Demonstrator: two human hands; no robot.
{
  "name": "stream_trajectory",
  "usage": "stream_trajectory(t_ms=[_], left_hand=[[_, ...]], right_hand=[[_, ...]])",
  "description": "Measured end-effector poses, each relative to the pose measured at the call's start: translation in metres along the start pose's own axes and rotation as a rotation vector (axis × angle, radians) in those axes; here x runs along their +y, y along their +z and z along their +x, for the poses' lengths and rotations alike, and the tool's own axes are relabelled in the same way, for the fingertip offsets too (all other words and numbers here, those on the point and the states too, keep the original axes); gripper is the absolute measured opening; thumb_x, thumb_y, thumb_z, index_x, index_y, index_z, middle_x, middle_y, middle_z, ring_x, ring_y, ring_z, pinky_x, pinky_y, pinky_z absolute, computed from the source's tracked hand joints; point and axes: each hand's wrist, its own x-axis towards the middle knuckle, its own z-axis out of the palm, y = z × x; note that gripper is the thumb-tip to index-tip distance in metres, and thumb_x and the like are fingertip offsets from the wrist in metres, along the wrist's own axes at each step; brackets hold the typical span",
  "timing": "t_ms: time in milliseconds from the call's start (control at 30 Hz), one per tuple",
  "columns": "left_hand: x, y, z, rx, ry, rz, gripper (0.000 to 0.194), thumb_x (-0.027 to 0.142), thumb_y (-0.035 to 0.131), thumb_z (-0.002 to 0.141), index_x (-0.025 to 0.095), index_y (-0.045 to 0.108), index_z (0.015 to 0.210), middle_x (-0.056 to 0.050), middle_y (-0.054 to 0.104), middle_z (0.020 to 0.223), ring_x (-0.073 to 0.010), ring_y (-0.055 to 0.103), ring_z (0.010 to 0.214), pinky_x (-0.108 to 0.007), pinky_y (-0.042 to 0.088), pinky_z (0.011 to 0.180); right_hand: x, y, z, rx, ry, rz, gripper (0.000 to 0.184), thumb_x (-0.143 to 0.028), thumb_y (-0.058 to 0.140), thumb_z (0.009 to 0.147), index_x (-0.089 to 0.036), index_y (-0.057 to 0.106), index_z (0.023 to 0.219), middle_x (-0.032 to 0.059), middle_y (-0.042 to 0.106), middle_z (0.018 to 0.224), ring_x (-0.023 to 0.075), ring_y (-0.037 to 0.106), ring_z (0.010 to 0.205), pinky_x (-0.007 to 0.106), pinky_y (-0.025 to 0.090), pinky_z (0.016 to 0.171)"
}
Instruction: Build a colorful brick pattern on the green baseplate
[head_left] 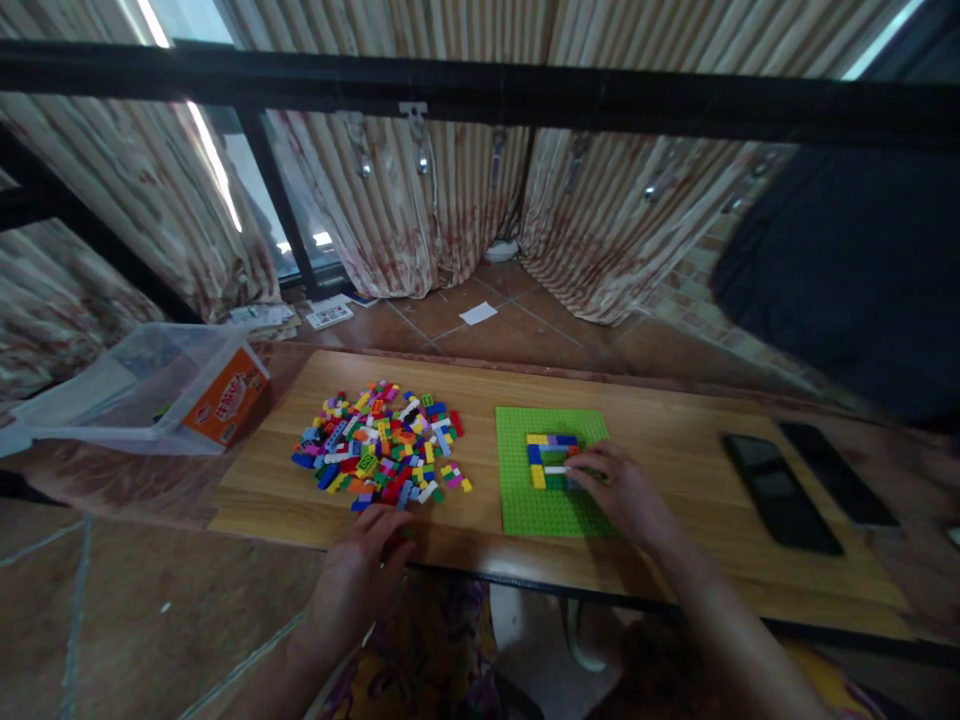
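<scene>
A green baseplate (525, 505) lies on the wooden table (675, 450). On it stands a small build of coloured bricks (546, 455). My right hand (622, 492) rests on the plate with its fingertips pinched on a white brick at the build's right side. A pile of loose coloured bricks (379, 445) lies to the left of the plate. My left hand (367, 560) sits at the near edge of that pile, fingers curled down over the closest bricks; what they hold, if anything, is hidden.
Two dark phones (780, 490) (836, 472) lie on the table's right side. A clear plastic tub (142, 385) with an orange label stands left of the table. Curtains and a black rail are behind.
</scene>
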Motion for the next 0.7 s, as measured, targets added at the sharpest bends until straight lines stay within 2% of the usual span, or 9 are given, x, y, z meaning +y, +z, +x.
stream_trajectory(t_ms=[200,267,367,500,600,700], left_hand=[[-0.005,0.005,0.013,0.161,0.128,0.097,0.020,0.028,0.052,0.089,0.021,0.064,0.103,-0.007,0.067,0.100,-0.0206,0.065,0.091,-0.034,0.055,0.081],[0.002,0.007,0.016,0.214,0.128,0.134,0.021,0.030,0.055,0.089,0.021,0.064,0.104,-0.008,0.066,0.102,-0.0220,0.064,0.094,-0.035,0.054,0.083],[0.024,0.012,0.024,0.251,0.146,0.138,0.022,0.030,0.054,0.090,0.020,0.064,0.107,-0.009,0.065,0.104,-0.0222,0.062,0.097,-0.036,0.052,0.088],[0.067,0.031,0.043,0.144,0.262,0.082,0.028,0.025,0.051,0.090,0.021,0.061,0.116,-0.010,0.060,0.116,-0.0234,0.057,0.106,-0.038,0.050,0.093],[0.096,0.055,0.058,-0.004,0.302,0.113,0.040,0.027,0.058,0.087,0.022,0.056,0.126,-0.013,0.048,0.136,-0.0296,0.047,0.121,-0.048,0.043,0.101],[0.113,0.081,0.068,-0.095,0.336,0.160,0.051,0.032,0.062,0.085,0.024,0.050,0.134,-0.013,0.035,0.148,-0.0341,0.035,0.133,-0.055,0.035,0.106]], right_hand=[[0.003,0.002,0.003,-0.048,0.003,-0.015,0.018,-0.036,0.060,0.082,-0.028,0.076,0.087,0.0047,0.064,0.097,0.0199,0.061,0.090,0.037,0.047,0.086],[0.003,0.000,0.003,-0.046,0.009,0.001,0.017,-0.035,0.062,0.080,-0.028,0.076,0.088,0.0048,0.065,0.098,0.0201,0.061,0.090,0.037,0.047,0.086],[0.007,-0.005,0.001,-0.040,0.044,0.059,0.022,-0.039,0.065,0.077,-0.027,0.076,0.091,0.0049,0.066,0.099,0.0201,0.061,0.088,0.036,0.048,0.081],[0.018,-0.010,-0.004,0.059,0.195,0.173,0.033,-0.048,0.062,0.078,-0.022,0.074,0.094,0.0063,0.069,0.095,0.0190,0.061,0.076,0.034,0.048,0.070],[0.021,-0.006,-0.007,0.179,0.304,0.289,0.039,-0.050,0.058,0.079,-0.018,0.072,0.096,0.0086,0.071,0.094,0.0202,0.063,0.078,0.035,0.049,0.074],[0.015,0.003,-0.008,0.224,0.344,0.332,0.047,-0.052,0.059,0.079,-0.015,0.069,0.105,0.0103,0.071,0.098,0.0210,0.064,0.082,0.036,0.050,0.076]])
